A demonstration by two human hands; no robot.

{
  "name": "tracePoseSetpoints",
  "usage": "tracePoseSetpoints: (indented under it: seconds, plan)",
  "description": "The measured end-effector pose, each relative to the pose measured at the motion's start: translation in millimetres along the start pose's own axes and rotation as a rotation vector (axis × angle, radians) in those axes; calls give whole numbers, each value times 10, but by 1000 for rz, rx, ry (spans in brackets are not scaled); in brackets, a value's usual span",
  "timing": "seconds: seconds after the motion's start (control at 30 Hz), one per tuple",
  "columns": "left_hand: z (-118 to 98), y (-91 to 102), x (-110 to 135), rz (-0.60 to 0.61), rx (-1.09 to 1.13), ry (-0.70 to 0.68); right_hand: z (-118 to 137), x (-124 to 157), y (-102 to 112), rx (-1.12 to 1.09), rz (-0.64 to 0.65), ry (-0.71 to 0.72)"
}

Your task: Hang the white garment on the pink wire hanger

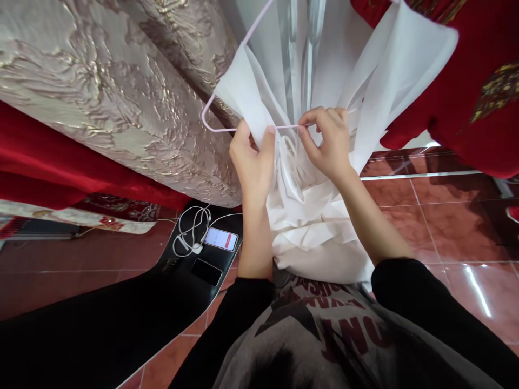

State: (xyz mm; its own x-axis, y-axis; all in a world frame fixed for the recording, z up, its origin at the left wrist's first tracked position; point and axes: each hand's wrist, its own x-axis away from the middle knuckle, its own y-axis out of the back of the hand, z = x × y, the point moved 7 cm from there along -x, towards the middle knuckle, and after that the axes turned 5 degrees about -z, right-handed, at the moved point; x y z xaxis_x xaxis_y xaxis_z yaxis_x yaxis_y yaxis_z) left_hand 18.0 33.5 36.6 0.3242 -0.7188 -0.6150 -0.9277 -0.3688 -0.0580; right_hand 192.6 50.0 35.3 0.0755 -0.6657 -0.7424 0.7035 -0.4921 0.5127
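A pale pink clothes hanger [222, 129] hangs in front of me, its lower bar running level across both hands. White fabric [245, 89] is draped over its left shoulder, and more of the white garment [409, 59] spreads at the upper right and down toward my lap. My left hand [255, 162] is closed on a white band of this garment, right by the bar. With thumb and forefinger my right hand [329, 141] pinches the hanger's bar near its middle; its other fingers curl behind, partly against white cloth.
A textured beige-gold cloth [121, 97] hangs at left, with red fabric [81, 167] below. Red cloth [454, 92] hangs at right. On a black seat [162, 286] lie a lit phone [221, 239], a dark phone [206, 272] and a white cable [180, 229]. The floor [450, 227] is reddish tile.
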Motion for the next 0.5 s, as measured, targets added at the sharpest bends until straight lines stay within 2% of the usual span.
tracePoseSetpoints:
  seconds: [0.23,0.43,0.5]
  plan:
    - [-44,-3,-10,-17,51,51,38,25,75,-9,-19,40]
    - [-87,16,3,-12,-2,-12,14,32,37,-24,25,-12]
    - [-61,19,32,26,-16,17,17,35,33,-2,23,-13]
